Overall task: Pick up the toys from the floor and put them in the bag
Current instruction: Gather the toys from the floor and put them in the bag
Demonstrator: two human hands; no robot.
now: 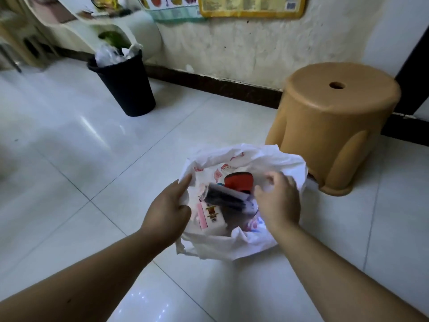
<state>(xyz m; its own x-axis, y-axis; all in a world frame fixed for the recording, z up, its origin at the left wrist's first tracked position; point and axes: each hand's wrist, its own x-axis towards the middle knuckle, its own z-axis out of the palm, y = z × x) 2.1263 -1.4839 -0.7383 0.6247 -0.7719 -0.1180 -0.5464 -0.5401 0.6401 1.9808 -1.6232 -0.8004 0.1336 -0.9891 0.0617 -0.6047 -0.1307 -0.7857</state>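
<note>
A white plastic bag (234, 247) with red print sits open on the tiled floor in the middle of the view. Inside it lie a red toy (239, 181), a dark flat toy (226, 197) and a white and pink box-like toy (210, 217). My left hand (168, 211) holds the bag's left rim, index finger stretched along it. My right hand (277, 202) is at the bag's right side with fingers curled, pinching the plastic rim over the opening.
A tan plastic stool (334, 122) stands just behind the bag on the right, against the wall. A black waste bin (126, 87) with a liner stands at the back left. Glossy white floor tiles surround the bag.
</note>
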